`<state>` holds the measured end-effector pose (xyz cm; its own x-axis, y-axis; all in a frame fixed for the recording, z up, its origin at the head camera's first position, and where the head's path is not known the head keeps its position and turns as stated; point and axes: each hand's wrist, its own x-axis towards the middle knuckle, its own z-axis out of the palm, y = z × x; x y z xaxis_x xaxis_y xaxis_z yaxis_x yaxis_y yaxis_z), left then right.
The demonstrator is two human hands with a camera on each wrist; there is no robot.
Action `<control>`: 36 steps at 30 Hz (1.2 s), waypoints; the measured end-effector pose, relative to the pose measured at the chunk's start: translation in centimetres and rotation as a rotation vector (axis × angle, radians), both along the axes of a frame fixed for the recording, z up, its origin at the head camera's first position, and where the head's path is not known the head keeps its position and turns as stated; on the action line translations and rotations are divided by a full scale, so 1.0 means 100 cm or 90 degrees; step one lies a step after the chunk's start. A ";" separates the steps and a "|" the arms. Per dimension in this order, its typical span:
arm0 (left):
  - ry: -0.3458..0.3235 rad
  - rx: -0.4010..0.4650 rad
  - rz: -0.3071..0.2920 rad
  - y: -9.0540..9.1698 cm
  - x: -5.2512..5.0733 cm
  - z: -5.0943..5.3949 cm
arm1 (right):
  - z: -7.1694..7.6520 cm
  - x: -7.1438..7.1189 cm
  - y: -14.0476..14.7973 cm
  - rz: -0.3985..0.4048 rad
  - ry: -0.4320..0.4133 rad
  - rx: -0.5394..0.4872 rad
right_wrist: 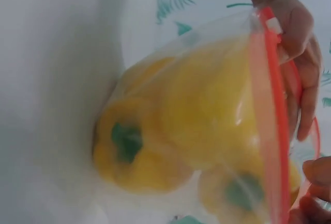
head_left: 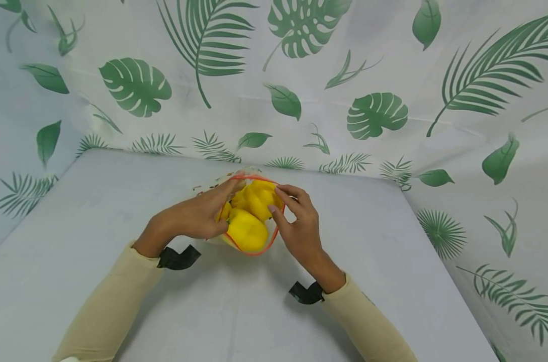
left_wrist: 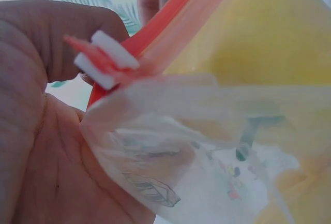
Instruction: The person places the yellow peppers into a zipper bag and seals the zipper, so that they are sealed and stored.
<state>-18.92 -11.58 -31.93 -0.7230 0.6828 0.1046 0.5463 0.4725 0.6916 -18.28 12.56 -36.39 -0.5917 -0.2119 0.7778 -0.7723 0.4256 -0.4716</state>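
A clear zip bag (right_wrist: pixel 277 131) with a red sealing strip stands with its mouth spread wide. Several yellow bell peppers (head_left: pixel 249 232) fill it, and green stems show through the plastic in the right wrist view. My left hand (head_left: pixel 200 213) holds the left side of the mouth, thumb near the rim and fingers towards the back. Close by that palm, a white slider (left_wrist: pixel 106 61) sits at the strip's end. On the opposite side, my right hand (head_left: pixel 303 221) grips the rim between thumb and index finger.
Under the bag lies a pale grey-white tabletop (head_left: pixel 346 241). A white curtain with green leaf prints (head_left: pixel 319 100) hangs behind the table and along its sides. Black bands (head_left: pixel 179 257) are on both wrists, over beige sleeves.
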 end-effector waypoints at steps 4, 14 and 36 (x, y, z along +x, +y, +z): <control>0.016 0.017 -0.011 -0.001 -0.001 -0.001 | -0.004 -0.007 0.004 0.031 0.019 -0.045; -0.007 0.014 0.000 -0.003 -0.002 0.000 | 0.001 -0.020 0.025 0.199 -0.109 -0.124; 0.037 0.018 -0.019 -0.008 -0.004 -0.007 | -0.023 -0.038 0.036 0.242 -0.236 -0.202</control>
<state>-19.28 -12.42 -32.58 -0.6945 0.7001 0.1658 0.5995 0.4357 0.6714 -22.04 16.17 -38.71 -0.7628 -0.2533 0.5949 -0.6033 -0.0524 -0.7958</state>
